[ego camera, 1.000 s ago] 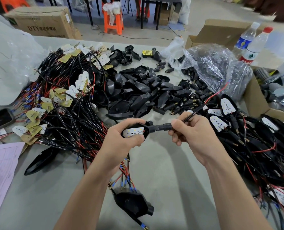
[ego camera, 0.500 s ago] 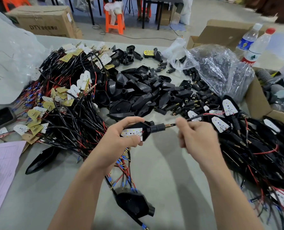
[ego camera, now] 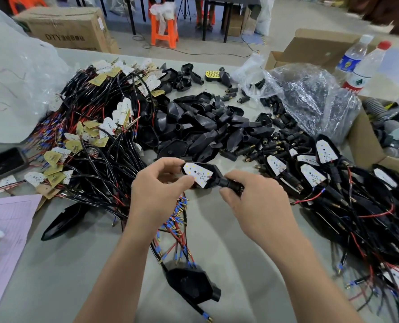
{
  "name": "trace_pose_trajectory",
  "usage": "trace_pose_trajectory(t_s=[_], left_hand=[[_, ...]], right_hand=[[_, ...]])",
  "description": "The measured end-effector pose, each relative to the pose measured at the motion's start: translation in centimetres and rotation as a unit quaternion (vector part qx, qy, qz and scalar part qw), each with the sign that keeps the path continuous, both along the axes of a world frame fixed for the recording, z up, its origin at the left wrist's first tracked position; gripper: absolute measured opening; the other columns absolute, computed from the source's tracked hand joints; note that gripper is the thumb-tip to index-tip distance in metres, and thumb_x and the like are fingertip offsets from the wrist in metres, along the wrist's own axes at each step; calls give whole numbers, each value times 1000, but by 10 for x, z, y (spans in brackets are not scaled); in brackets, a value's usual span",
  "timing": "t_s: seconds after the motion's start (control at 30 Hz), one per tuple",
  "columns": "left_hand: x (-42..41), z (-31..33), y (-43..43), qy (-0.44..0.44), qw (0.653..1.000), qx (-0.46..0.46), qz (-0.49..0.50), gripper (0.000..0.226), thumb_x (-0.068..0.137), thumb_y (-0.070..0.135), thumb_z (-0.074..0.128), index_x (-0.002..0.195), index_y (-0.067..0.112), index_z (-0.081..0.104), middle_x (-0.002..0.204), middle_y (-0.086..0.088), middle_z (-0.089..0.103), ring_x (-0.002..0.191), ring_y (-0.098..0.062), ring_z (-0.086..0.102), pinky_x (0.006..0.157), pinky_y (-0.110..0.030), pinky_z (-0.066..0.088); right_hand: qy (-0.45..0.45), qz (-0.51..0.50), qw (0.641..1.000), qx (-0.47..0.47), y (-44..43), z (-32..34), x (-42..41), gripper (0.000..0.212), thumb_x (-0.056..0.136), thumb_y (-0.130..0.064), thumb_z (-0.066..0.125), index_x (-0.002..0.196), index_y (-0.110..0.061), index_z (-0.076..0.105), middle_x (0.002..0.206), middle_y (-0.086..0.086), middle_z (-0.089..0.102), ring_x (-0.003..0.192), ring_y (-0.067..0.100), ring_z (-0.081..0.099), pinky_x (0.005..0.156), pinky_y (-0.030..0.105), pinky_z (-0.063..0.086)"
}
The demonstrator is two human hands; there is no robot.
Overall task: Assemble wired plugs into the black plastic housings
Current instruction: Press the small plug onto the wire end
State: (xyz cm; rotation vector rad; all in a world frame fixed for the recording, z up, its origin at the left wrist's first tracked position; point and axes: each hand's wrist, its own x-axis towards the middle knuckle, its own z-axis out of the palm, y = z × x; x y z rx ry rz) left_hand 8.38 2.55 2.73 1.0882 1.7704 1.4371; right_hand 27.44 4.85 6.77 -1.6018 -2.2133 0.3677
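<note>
Grip: left hand (ego camera: 156, 194) pinches black housing (ego camera: 213, 173) wide end; right hand (ego camera: 256, 201) wraps its neck, covering tip.

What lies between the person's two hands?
A black housing with a white board seated in it, gripped by left hand and right hand; the head view shows it.

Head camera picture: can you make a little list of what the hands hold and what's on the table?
left hand: pinches the black housing at its wide end
right hand: grips its narrow neck
inside it: white board
behind: pile of empty housings
left side: wire bundle
right side: finished pieces
surface: grey table
</note>
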Motion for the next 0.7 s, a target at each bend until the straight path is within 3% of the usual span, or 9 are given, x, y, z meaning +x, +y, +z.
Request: trace_pose_trajectory(t_s=[0.13,0.23,0.27,0.33,0.43,0.53,0.7], left_hand=[[10,5,-6,119,988,-8,97,11,76,42,80,86,40,76,77,30,70,73,6,66,67,-18,50],[16,7,-6,160,976,-55,139,13,72,55,73,75,42,75,69,35,66,72,11,63,61,-18,44],[15,5,-4,129,981,-61,135,11,74,50,77,72,40,76,66,31,68,66,8,63,60,-19,45],[9,5,1,-40,994,-52,86,13,80,29,83,68,32,79,60,15,69,49,0,55,56,-19,45],[0,6,7,-265,963,-47,-24,25,87,8,77,65,20,81,62,1,63,53,-7,45,57,-16,39],[0,2,9,-352,934,-47,-47,25,93,8,68,70,14,77,63,0,62,56,-7,48,53,-14,38],[14,0,11,-457,886,-71,26,22,100,8,63,79,8,68,62,-1,63,48,-3,55,45,-9,43]], right_hand=[[6,-9,1000,18,-7,-6,-8,17,93,-41,63,104,-28,64,81,-1,68,84,31,61,67,39,46],[16,-12,999,44,-11,-14,-13,16,92,-41,63,102,-28,63,83,-3,68,84,29,62,64,38,39],[17,-13,998,53,-12,-16,-14,15,92,-41,64,100,-28,63,82,-3,67,83,28,61,63,38,35],[20,-21,998,59,-14,-18,-13,15,91,-41,64,99,-29,63,79,-4,66,81,28,60,61,37,32],[36,-35,998,45,-11,-20,-9,15,92,-43,63,96,-29,63,71,-3,62,77,31,59,60,38,40],[52,-45,997,22,-10,-20,-8,17,92,-46,61,96,-30,63,71,-3,63,78,31,59,64,39,46],[52,-46,998,7,-10,-19,-12,17,92,-45,61,93,-28,62,69,-3,61,74,30,54,62,39,41]])
